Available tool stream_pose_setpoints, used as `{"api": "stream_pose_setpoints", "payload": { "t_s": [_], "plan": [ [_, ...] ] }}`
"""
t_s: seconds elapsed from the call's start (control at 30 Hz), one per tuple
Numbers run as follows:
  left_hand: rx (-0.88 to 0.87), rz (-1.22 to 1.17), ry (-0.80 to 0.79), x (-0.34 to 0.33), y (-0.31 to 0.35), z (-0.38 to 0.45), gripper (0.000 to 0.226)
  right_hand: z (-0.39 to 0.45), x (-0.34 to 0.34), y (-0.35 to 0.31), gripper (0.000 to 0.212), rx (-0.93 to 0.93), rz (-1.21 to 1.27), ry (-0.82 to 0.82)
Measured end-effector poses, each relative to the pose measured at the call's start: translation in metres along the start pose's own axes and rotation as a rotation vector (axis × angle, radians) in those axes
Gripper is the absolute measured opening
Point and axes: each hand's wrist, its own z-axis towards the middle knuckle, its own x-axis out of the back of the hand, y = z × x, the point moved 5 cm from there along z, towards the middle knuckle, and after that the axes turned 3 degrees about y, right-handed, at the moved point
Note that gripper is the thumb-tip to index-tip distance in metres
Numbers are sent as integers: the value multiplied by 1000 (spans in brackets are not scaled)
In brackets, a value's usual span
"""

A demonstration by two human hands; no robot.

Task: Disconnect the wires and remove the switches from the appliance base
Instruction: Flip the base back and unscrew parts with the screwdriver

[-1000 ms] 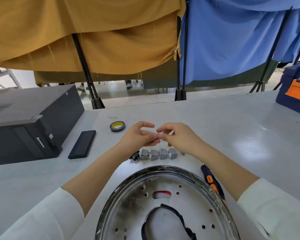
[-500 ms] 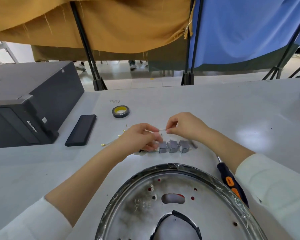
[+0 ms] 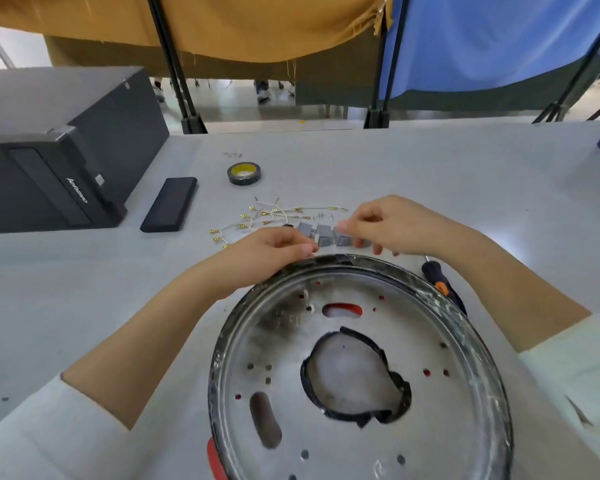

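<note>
The round metal appliance base [image 3: 465, 327] lies upturned near me, with holes and a black-edged cutout in its middle. Just beyond its far rim stands a row of small grey switches [image 3: 324, 234]. My right hand [image 3: 392, 225] pinches the rightmost switch between thumb and fingers. At the row's left end my left hand [image 3: 269, 252] lies with curled fingers against the base rim; what it holds, if anything, is hidden. Several loose white wires [image 3: 274, 214] with gold terminals lie on the table behind the switches.
A few small screws [image 3: 321, 215] lie by the wires. A black-and-orange screwdriver [image 3: 440, 285] rests right of the base. A tape roll [image 3: 244, 173], a flat black case [image 3: 168, 204] and a black computer case [image 3: 49, 150] stand farther left and back.
The thin wire stretched between my hands is no longer held; the wires lie on the table. Both hands dropped to the switch row, and my view tilted down and closer.
</note>
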Motion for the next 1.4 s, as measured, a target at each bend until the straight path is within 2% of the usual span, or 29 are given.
{"api": "stream_pose_setpoints", "payload": {
  "t_s": [0.1, 0.2, 0.3, 0.4, 0.5, 0.6, 0.7, 0.83, 1.03, 1.23, 1.33, 1.4],
  "plan": [
    [-1, 0, 57, -2, -4, -16, 22, -46, -4, 2, 34, -2, -162, -86],
    [23, -48, 122, -1, -8, -32, 23, -72, -8, 5, 26, -4, -245, -88],
    [104, -215, 135, -2, -11, -46, 29, -82, -3, 8, 17, -25, -225, 24],
    [124, -343, 110, -4, -18, -59, 27, -90, 15, 18, 24, -88, -184, 140],
    [93, -216, 97, -8, -25, -69, 16, -99, 33, 31, 24, -111, -202, 190],
    [18, -7, 106, -15, -27, -71, 17, -108, 48, 46, 21, -141, -192, 233],
    [-70, 250, 239, -10, -28, -69, 32, -113, 53, 53, 22, -176, -164, 250],
    [-46, 449, 387, 22, -43, -67, 39, -112, 40, 50, 22, -176, -149, 220],
    [42, 539, 470, 74, -71, -73, 40, -97, 10, 39, 22, -177, -116, 144],
    [100, 561, 494, 91, -78, -74, 39, -89, 11, 38, 22, -192, -103, 176],
    [-48, 554, 594, 76, -54, -74, 29, -90, 14, 36, 21, -186, -99, 200],
    [-169, 422, 579, 55, -27, -72, 29, -89, 15, 33, 21, -160, -101, 204]
  ]
}}
